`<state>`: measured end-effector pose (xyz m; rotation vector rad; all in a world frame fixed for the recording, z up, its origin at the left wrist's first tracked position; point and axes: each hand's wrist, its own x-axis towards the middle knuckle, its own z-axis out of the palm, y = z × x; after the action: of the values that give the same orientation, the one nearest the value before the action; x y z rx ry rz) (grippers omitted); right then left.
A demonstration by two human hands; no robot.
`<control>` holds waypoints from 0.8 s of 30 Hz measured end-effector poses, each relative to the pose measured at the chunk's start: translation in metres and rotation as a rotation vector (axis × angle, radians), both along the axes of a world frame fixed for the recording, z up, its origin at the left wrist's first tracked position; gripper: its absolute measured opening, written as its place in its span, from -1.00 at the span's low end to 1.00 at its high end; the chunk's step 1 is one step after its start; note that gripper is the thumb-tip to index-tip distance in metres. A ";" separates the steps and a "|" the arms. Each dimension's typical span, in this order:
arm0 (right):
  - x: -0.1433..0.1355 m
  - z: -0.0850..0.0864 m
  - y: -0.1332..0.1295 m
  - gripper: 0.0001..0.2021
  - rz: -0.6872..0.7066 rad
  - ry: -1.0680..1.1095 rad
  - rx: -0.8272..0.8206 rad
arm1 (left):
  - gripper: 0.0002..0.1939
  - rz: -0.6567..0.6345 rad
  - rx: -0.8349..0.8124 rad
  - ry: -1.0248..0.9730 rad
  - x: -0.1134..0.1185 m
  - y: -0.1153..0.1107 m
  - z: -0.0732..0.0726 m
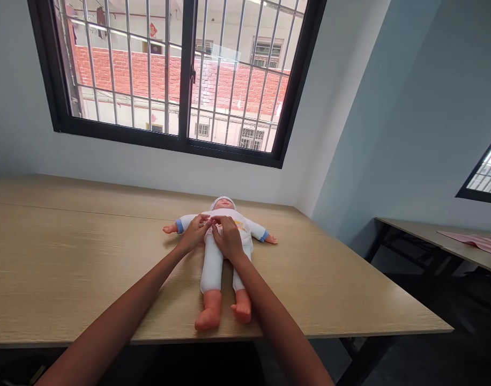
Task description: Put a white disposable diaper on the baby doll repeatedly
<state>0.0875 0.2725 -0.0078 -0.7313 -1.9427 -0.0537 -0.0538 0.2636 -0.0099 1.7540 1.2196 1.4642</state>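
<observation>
A baby doll lies on its back on the wooden table, head toward the window and bare feet toward me. It wears a white cap, white leggings and a white top with blue cuffs and a yellow print. Its arms are spread out to both sides. My left hand is at the left side of the doll's chest, thumb and fingers pinched on the top. Close beside it, my right hand also pinches the top, the fingertips of both hands almost meeting. The exact bit of cloth between them is hidden.
The pale wooden table reaches to the wall under a barred window. Its front edge runs just past the doll's feet. At the right stands another table with pink striped cloth on it.
</observation>
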 end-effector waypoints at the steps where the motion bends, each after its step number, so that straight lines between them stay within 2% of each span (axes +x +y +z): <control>1: 0.000 0.000 0.000 -0.81 0.000 0.001 -0.004 | -0.54 -0.001 0.001 0.005 0.000 0.000 0.000; 17: -0.001 -0.001 0.000 -0.82 0.001 0.042 -0.041 | -0.56 0.024 0.022 0.017 0.001 -0.001 0.000; 24: -0.001 -0.001 -0.002 -0.79 0.017 0.023 -0.082 | -0.59 0.104 0.113 0.109 0.000 0.005 -0.004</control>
<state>0.0865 0.2701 -0.0088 -0.7664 -1.9383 0.0448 -0.0542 0.2687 -0.0144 1.8926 1.3243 1.5408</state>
